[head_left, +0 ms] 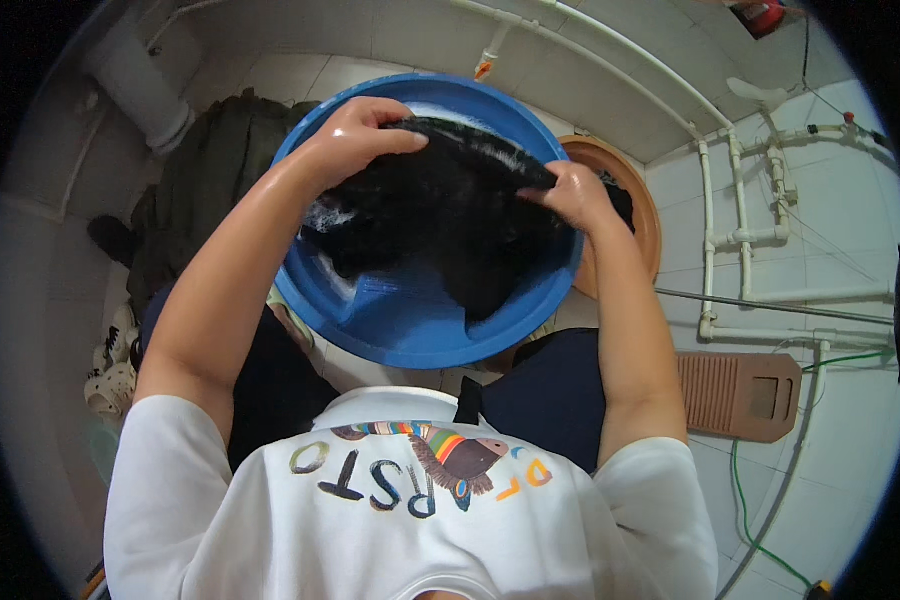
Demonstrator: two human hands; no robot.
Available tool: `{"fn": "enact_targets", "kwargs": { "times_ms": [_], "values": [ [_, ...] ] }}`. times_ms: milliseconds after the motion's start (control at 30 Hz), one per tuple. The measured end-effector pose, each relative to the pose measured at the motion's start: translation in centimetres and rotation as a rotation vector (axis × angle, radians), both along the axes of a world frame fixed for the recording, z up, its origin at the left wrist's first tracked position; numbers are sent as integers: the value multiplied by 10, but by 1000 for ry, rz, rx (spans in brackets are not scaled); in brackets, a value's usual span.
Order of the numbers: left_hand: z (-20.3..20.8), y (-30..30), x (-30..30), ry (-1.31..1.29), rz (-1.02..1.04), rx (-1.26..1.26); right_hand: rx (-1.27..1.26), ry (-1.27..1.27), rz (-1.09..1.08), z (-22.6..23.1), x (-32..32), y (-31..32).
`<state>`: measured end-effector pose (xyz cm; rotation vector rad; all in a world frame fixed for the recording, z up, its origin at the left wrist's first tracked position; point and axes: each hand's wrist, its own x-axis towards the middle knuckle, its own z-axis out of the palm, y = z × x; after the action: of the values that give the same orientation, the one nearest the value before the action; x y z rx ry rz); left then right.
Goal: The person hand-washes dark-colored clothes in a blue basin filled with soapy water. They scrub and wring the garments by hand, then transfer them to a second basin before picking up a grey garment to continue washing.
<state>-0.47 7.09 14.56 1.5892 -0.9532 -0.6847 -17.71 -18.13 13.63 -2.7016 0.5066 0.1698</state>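
A wet black garment [430,200] is stretched between my two hands over a round blue basin [395,340]; its exact kind does not show. My left hand [355,140] grips its upper left edge, thumb lying along the cloth. At the upper right edge, my right hand [578,195] pinches the cloth near the basin's rim. The lower part of the garment hangs down into the basin. White suds [455,118] show along the far inner wall and beside the cloth on the left.
An orange-brown basin [645,215] with dark cloth stands behind on the right. A brown washboard [738,395] is at right, near white pipes [745,240] and a green hose [740,480]. Dark green cloth [205,180] lies at left, above beige clogs [112,388].
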Motion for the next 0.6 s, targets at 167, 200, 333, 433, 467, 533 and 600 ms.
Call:
{"fn": "enact_targets", "kwargs": {
  "times_ms": [167, 200, 333, 433, 467, 533, 600],
  "values": [
    [31, 1, -15, 582, 35, -478, 891, -528, -62, 66, -19, 5],
    [36, -4, -22, 645, 72, -485, 869, -505, -88, 65, -22, 1],
    [27, -18, -49, 835, 203, -395, 882, -382, -212, 23, -8, -13],
    [-40, -29, -60, 1280, 539, -315, 670, -580, -169, -13, 10, 31],
    [-59, -29, -63, 1319, 596, -340, 643, -714, -69, -40, 21, 44],
    [-81, -24, -63, 1375, 543, -329, 334, -706, 25, -19, 18, 108],
    [-76, -23, -63, 1337, 452, -283, 134, -898, 384, -4, 12, 149]
  ]
}}
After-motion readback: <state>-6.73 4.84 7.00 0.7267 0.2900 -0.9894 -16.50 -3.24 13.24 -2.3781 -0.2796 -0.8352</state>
